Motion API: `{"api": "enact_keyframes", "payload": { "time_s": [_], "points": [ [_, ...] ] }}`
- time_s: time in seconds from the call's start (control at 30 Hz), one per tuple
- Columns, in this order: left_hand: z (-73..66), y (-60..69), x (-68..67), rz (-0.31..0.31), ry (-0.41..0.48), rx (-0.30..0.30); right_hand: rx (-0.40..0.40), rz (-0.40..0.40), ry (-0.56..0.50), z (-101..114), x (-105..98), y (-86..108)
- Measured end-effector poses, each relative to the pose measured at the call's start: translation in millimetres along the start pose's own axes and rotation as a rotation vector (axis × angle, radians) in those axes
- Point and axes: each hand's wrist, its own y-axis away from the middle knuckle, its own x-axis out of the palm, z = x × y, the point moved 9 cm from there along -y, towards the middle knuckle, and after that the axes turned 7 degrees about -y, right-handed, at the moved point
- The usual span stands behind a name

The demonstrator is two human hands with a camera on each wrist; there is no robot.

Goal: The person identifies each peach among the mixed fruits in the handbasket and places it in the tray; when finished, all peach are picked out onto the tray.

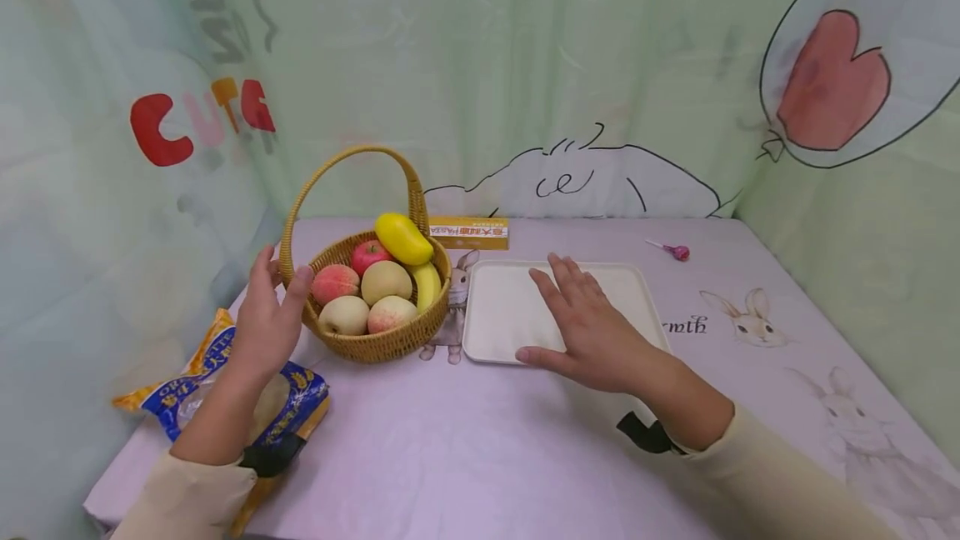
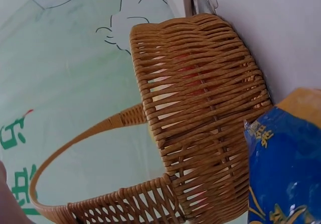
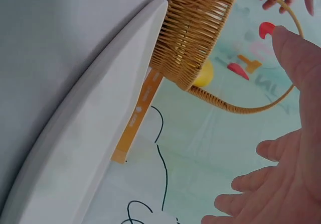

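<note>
A wicker basket (image 1: 378, 347) with a tall arched handle stands left of centre in the head view, filled with a yellow mango (image 1: 403, 238), a banana (image 1: 427, 285), a red apple (image 1: 370, 256) and several peaches or pale round fruits (image 1: 386, 282). By its left side is my left hand (image 1: 268, 319), thumb and fingers spread apart; contact with the basket cannot be made out. My right hand (image 1: 596, 327) hovers over a white rectangular tray (image 1: 495, 307), its fingers extended and holding nothing. The right wrist view shows the tray edge-on beneath the right hand (image 3: 281, 179).
A blue and yellow plastic food bag (image 1: 303, 394) lies at the left, partly behind my left forearm. An orange pasta box (image 1: 471, 232) sits behind the basket. A wrapped lollipop (image 1: 679, 252) lies at the back right. Printed curtains enclose the table (image 1: 465, 457).
</note>
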Motion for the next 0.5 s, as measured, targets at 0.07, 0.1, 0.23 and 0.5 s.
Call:
{"api": "enact_keyframes", "payload": {
  "time_s": [0.07, 0.1, 0.23, 0.5],
  "points": [
    [5.5, -2.2, 0.0, 0.026, 0.055, -0.033, -0.002, 0.009, -0.041, 1.7, 3.3, -3.3],
    [8.0, -3.2, -0.1, 0.036, 0.083, -0.052, 0.000, 0.016, -0.063, 2.4, 4.4, -4.8],
    [15.5, -8.8, -1.4, 0.051, 0.209, -0.107, 0.020, 0.048, -0.155, 5.9, 6.2, -12.8],
    [23.1, -18.7, -2.0, 0.084, 0.314, -0.156, 0.037, 0.112, -0.291, 16.3, 6.0, -32.4]
  ]
}}
